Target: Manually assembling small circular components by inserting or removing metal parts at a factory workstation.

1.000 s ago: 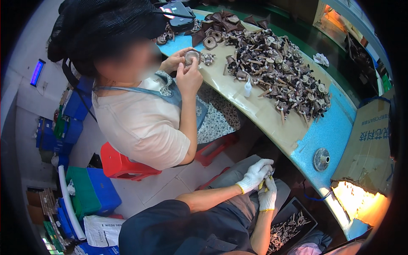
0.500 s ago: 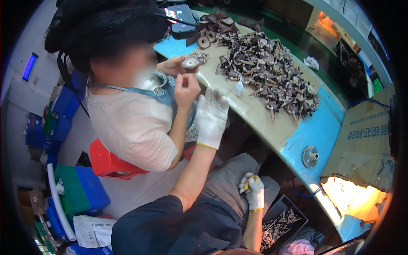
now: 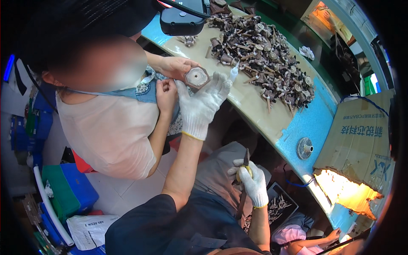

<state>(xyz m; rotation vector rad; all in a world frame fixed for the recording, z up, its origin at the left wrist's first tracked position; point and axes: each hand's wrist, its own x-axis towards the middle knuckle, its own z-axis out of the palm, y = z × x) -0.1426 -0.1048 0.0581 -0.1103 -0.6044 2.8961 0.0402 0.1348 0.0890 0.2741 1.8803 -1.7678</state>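
Observation:
My left hand (image 3: 200,104), in a white knitted glove, is raised beside a co-worker, fingers stretched and thumb apart. Just beyond it is a brown hexagonal piece (image 3: 196,77) with a pale round face and a dark centre hole. The co-worker's far hand (image 3: 174,65) holds this piece; whether my fingers touch it I cannot tell. The co-worker's near hand (image 3: 166,95) is curled beside my thumb. Over my lap, my gloved right hand (image 3: 253,183) is closed around a tool with a dark pointed tip and yellow part (image 3: 246,160); its exact kind is unclear.
A big heap of small brown and white parts (image 3: 263,59) covers the curved table (image 3: 265,127). A small dropper bottle (image 3: 234,73) stands beside my left fingertips. Farther right are a round grey flanged part (image 3: 304,148) and a cardboard sheet (image 3: 361,136). A dark bin (image 3: 289,207) of scraps is by my right forearm.
My left hand has moved left, its thumb spreading outward. The co-worker leans nearer with the hexagonal piece lowered toward my glove. My right hand has turned, bringing the tool's dark tip into view.

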